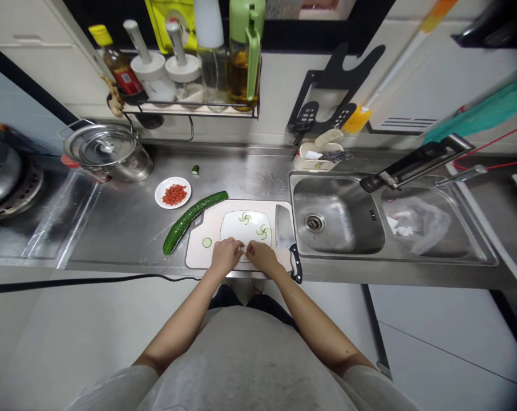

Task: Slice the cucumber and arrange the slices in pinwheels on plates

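A white squarish plate (241,225) rests on a pale cutting board (196,251). Two pinwheels of thin cucumber slices lie on it, one at the top (245,218) and one at the right (263,232). Over the plate's near edge, my left hand (227,254) and my right hand (262,257) are closed in pinches, fingertips almost meeting. Pale green cucumber slices (243,258) show at the fingertips, largely hidden. Left of the plate is a single cucumber round (207,242). A kitchen knife (285,225) lies at the board's right, its black handle over the edge.
A long cucumber (190,221) leans across the board's upper-left corner. Behind it are a small plate of chopped red pieces (173,192) and a cucumber end (195,169). A lidded steel pot (130,162) stands at left, a double sink (338,214) at right. Bottles (243,63) line a shelf above.
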`<state>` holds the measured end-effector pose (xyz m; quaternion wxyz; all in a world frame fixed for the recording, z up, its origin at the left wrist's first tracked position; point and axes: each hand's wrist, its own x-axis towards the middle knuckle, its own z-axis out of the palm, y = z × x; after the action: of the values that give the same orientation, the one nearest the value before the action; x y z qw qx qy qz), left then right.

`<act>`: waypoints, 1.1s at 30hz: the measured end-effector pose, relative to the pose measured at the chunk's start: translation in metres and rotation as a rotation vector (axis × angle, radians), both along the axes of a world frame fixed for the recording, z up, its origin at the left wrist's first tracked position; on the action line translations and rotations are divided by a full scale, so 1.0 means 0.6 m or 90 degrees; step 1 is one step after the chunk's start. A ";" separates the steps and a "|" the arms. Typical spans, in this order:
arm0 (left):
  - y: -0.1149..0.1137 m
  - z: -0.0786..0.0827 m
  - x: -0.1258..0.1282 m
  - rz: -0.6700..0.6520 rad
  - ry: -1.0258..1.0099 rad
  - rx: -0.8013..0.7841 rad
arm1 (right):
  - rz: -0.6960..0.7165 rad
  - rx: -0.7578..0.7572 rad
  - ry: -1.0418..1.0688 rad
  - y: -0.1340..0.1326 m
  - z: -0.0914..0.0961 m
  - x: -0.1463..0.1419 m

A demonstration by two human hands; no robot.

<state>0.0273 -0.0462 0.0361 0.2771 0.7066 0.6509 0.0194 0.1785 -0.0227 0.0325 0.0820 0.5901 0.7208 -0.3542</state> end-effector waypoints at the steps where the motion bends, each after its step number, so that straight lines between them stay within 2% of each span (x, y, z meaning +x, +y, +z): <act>1: -0.001 0.000 0.000 0.004 -0.001 0.004 | 0.004 0.004 -0.001 0.001 0.000 0.000; 12: -0.024 0.002 0.015 0.129 0.040 0.016 | 0.036 0.053 -0.014 0.021 -0.003 -0.005; 20: -0.024 -0.006 0.017 0.139 0.054 -0.027 | 0.056 0.046 -0.028 0.018 -0.005 -0.010; 33: -0.028 -0.004 0.019 0.148 0.061 -0.054 | 0.095 0.038 -0.015 0.019 -0.003 -0.009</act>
<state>0.0389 -0.0630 0.0338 0.2712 0.6143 0.7409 -0.0100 0.1729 -0.0112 0.0305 0.0989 0.5413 0.7719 -0.3183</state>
